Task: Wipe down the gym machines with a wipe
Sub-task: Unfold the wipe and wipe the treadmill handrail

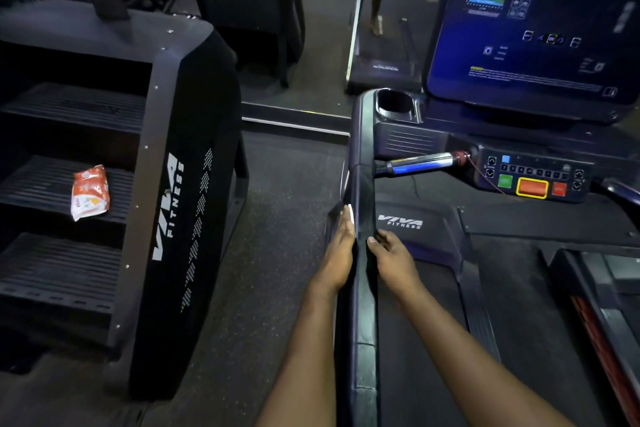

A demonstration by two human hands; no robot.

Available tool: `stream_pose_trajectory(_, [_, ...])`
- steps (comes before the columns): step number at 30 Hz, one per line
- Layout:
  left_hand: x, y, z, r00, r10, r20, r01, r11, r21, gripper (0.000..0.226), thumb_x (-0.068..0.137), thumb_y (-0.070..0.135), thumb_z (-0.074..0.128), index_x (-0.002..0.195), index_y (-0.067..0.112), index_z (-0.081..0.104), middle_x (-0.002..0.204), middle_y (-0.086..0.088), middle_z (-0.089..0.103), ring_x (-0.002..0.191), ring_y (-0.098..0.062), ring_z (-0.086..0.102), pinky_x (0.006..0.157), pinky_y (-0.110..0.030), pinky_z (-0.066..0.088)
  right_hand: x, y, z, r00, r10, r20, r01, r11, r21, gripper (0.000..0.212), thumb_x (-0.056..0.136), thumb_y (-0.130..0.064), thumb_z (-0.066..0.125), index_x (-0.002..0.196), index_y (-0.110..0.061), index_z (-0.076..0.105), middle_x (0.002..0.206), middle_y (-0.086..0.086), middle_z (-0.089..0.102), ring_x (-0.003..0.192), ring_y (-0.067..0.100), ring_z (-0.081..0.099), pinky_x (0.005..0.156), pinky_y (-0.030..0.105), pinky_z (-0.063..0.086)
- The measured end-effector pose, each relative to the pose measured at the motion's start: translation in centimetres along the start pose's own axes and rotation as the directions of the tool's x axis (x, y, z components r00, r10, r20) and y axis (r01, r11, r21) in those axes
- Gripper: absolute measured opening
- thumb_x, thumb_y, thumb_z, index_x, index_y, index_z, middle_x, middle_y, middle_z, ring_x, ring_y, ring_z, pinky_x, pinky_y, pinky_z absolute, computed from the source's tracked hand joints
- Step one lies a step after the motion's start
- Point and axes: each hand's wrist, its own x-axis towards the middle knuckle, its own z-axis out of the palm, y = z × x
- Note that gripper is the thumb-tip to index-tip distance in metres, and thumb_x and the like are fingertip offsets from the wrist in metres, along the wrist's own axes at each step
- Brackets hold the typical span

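Left grip (pixel 341 239): fingers straight, flat against outer face of black padded treadmill handrail (pixel 363 305). Thin white wipe (pixel 350 213) pressed between fingertips and rail, only its edge visible. Right grip (pixel 391 253): fingers relaxed, thumb touching rail's inner face, holding nothing. Orange-white soft wipe packet (pixel 90 192) lies on black ribbed stair-climber step (pixel 41 180), well apart.

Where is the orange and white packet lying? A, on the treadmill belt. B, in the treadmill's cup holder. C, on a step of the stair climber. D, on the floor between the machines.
C: the orange and white packet lies on the middle step of the stair climber.
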Motion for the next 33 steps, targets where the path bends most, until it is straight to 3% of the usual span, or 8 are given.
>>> stream_pose_trajectory(3, [0.6,0.7,-0.1,1.0,-0.014,0.002,0.014,0.999,0.038,0.061,0.105,0.045,0.024,0.16,0.019,0.015,0.167,0.009,0.01,0.154,-0.005,0.005,0.128,-0.038,0.006,1.5,-0.9,-0.2,1.0,-0.018,-0.009,0.018,1.0,0.008,0.046,0.096,-0.023,0.063,0.14,-0.012,0.056,0.135,0.004,0.065,0.123,0.016,0.061,0.113,0.041,0.043])
stream_pose_trajectory(7, [-3.6,0.3,0.5,1.0,0.02,0.017,-0.02,1.0,0.016,0.074,0.097,0.069,0.026,0.159,0.031,0.017,0.166,0.022,0.01,0.152,0.005,0.005,0.126,-0.025,0.004,2.5,-2.4,-0.3,0.999,-0.044,0.001,0.044,0.999,0.029,0.046,0.098,-0.007,0.06,0.143,-0.011,0.054,0.134,0.001,0.063,0.123,0.013,0.059,0.114,0.036,0.042])
stream_pose_trajectory(10, [-5.4,-0.1,0.6,0.998,0.032,0.055,-0.033,0.999,0.022,0.077,0.094,0.076,0.022,0.159,0.036,0.015,0.164,0.029,0.007,0.15,0.009,0.002,0.123,-0.02,0.003,3.3,-2.7,-0.2,0.999,-0.047,-0.005,0.047,0.999,0.018,0.044,0.098,-0.009,0.061,0.141,-0.012,0.057,0.132,0.005,0.066,0.122,0.016,0.061,0.112,0.04,0.044])
stream_pose_trajectory(14, [-1.2,0.4,0.0,0.997,-0.012,0.07,0.008,0.998,0.063,0.066,0.099,0.057,0.021,0.159,0.032,0.012,0.164,0.026,0.003,0.15,0.01,-0.001,0.125,-0.024,0.002,3.6,-2.8,-0.2,0.997,-0.072,-0.018,0.071,0.997,-0.014,0.037,0.097,-0.005,0.062,0.133,-0.008,0.06,0.121,0.002,0.068,0.114,0.016,0.063,0.106,0.032,0.047])
stream_pose_trajectory(19, [6.2,1.6,-1.0,0.997,-0.029,0.078,0.015,0.984,0.175,0.069,0.1,0.057,0.021,0.16,0.029,0.004,0.159,0.026,-0.002,0.151,0.003,-0.005,0.128,-0.034,-0.001,3.5,-2.9,-0.8,0.99,-0.136,0.029,0.137,0.99,-0.03,0.035,0.097,-0.002,0.061,0.131,-0.008,0.061,0.115,0.0,0.067,0.112,0.014,0.062,0.105,0.028,0.046])
stream_pose_trajectory(22, [7.0,1.5,-1.4,0.994,-0.045,0.098,0.03,0.988,0.149,0.063,0.105,0.055,0.022,0.161,0.031,0.003,0.163,0.024,-0.001,0.151,0.003,-0.002,0.128,-0.034,0.001,3.8,-2.6,-1.1,0.987,-0.155,0.041,0.157,0.987,-0.047,0.036,0.096,-0.003,0.063,0.131,-0.008,0.06,0.118,0.001,0.067,0.114,0.015,0.063,0.105,0.028,0.046])
stream_pose_trajectory(29, [3.1,0.0,-0.1,0.995,-0.097,0.023,0.098,0.994,-0.05,0.085,0.091,0.072,0.029,0.162,0.027,0.012,0.163,0.022,0.01,0.15,0.007,0.008,0.124,-0.024,0.008,4.6,-1.6,-1.1,0.981,-0.191,0.047,0.194,0.978,-0.078,0.034,0.095,-0.006,0.066,0.127,-0.013,0.063,0.119,-0.003,0.07,0.113,0.01,0.064,0.106,0.03,0.047])
stream_pose_trajectory(33, [7.5,-0.7,-0.7,0.984,-0.175,0.031,0.176,0.982,-0.061,0.102,0.078,0.095,0.035,0.159,0.033,0.028,0.164,0.013,0.028,0.149,-0.001,0.025,0.127,-0.038,0.017,4.7,-1.5,-1.0,0.981,-0.192,0.033,0.194,0.978,-0.079,0.033,0.094,-0.007,0.067,0.126,-0.014,0.063,0.118,-0.003,0.07,0.114,0.011,0.065,0.107,0.032,0.047])
